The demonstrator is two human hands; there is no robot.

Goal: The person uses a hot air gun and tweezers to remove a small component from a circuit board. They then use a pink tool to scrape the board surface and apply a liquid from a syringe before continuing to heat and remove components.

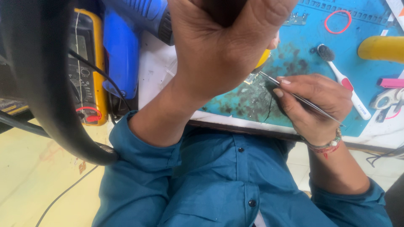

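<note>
head view: left hand (219,46) fisted on a dark handle, right hand (313,105) pinching tweezers (294,96) over blue mat (303,46).

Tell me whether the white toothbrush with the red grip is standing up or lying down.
Lying down. The white toothbrush with the red grip rests flat on the blue work mat, dark bristle head toward the top, beyond the right hand.

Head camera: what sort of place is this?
Probably an electronics repair bench: a stained blue work mat, a yellow multimeter, and thin metal tweezers in the right hand.
</note>
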